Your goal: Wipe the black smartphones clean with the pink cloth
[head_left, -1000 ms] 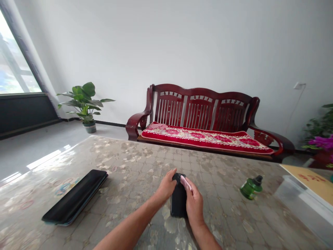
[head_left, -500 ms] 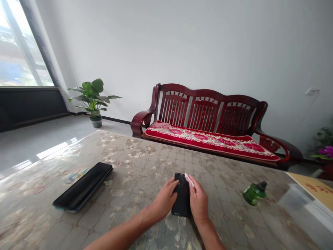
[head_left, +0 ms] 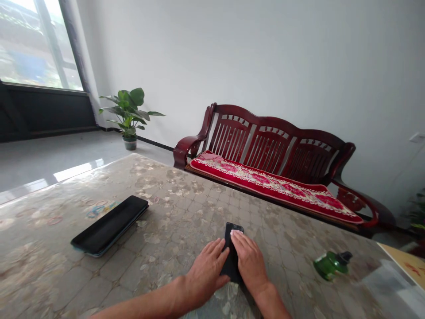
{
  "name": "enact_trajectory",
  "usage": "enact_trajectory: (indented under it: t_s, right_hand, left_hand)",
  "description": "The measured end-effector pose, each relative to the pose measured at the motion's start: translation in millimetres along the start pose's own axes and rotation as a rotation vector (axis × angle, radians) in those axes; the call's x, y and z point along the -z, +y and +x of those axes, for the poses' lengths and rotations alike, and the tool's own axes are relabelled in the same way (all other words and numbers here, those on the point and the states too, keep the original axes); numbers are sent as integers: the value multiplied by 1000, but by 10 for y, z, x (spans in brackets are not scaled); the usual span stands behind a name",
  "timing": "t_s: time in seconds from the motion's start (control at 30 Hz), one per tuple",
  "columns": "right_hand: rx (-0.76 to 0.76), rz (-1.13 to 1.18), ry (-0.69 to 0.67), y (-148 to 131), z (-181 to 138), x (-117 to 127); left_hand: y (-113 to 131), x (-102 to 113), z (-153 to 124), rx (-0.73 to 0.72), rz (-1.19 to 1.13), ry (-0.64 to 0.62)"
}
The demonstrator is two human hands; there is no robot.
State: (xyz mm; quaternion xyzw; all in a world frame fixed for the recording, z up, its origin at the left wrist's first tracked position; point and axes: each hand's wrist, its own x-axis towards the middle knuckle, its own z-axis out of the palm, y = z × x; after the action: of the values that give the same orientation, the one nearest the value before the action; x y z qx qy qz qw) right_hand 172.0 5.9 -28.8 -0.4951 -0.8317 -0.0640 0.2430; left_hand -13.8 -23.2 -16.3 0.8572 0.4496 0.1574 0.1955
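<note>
A black smartphone (head_left: 228, 266) lies face up on the patterned table cover, partly hidden under both hands. My left hand (head_left: 206, 270) rests along its left edge, fingers stretched out and thumb apart at the lower side. On the upper right of the screen, my right hand (head_left: 250, 261) presses a small pale pink cloth (head_left: 235, 231); only a bit of it shows past the fingertips. Left of the hands lies a larger black tablet-like device (head_left: 111, 225) with a bluish edge.
A green bottle with a black cap (head_left: 332, 265) stands at the right, near a clear plastic box (head_left: 381, 279) and a tan sheet (head_left: 405, 261). Colored rubber bands (head_left: 99, 209) lie behind the tablet-like device. Beyond the table (head_left: 186, 199) are a wooden bench (head_left: 265, 126) and a potted plant (head_left: 129, 142).
My right hand has turned palm down, its fingers now flat over the cloth on the screen. My left thumb has slid off the screen toward the lower edge. The view has tilted.
</note>
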Motion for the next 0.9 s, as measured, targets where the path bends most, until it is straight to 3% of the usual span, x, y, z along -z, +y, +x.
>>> enact_trajectory:
  t_s: [0.17,0.47,0.73,0.9]
  right_hand:
    - [-69,1,-16,125,217,-37]
    - [50,18,-79,-12,-110,85]
    - [-15,-42,-99,86,286,-20]
    - [68,-41,-93,37,37,17]
  left_hand:
    - [-42,-80,5,-35,44,40]
    - [-33,-74,11,-63,35,19]
    - [-60,-147,5,-74,45,39]
    - [-65,-149,5,-99,61,58]
